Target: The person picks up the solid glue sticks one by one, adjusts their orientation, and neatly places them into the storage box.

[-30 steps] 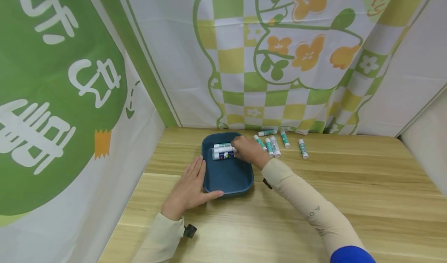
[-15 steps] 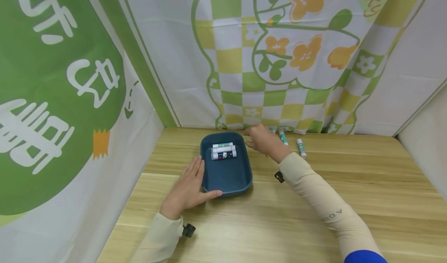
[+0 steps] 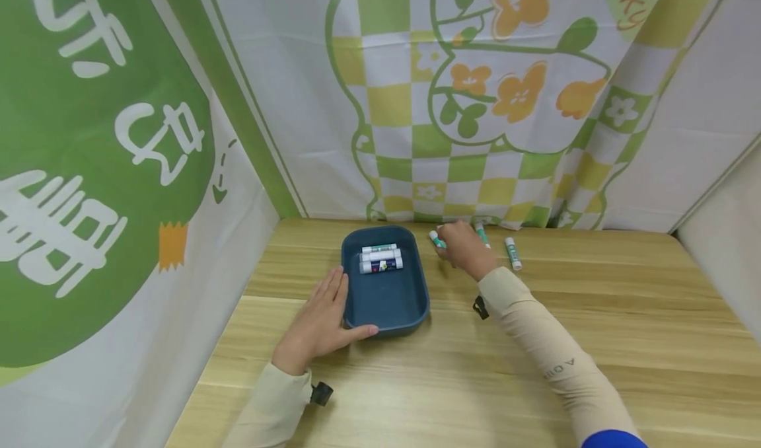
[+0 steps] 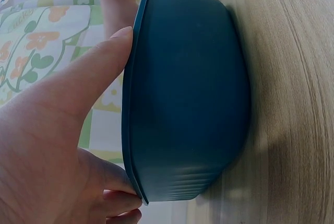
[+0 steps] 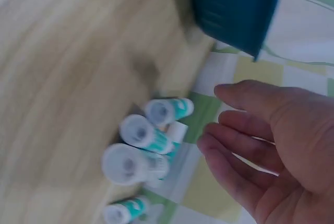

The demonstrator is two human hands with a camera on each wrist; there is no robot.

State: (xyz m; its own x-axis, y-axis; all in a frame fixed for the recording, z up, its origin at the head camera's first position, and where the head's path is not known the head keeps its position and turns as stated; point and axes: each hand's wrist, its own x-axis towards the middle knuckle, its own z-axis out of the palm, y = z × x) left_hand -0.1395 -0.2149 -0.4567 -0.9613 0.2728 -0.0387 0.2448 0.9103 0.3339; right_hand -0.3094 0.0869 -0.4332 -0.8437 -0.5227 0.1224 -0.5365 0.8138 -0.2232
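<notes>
My left hand rests against a dark blue plastic tray; its fingers lie along the left rim and its thumb on the near rim. Inside the tray, several glue sticks lie side by side, including a navy-labelled glue stick. My right hand hovers beside loose glue sticks on the table, its fingers relaxed and holding nothing. In the right wrist view a wide white glue stick lies among smaller teal-labelled ones, such as a teal glue stick. The head view shows some partly covered by the right hand.
One more glue stick lies apart to the right on the wooden table. A patterned curtain hangs along the table's back edge, and a green-and-white cloth stands at the left.
My right hand has left the glue sticks in the tray and moved right, over the loose ones outside it. My left hand stays at the tray.
</notes>
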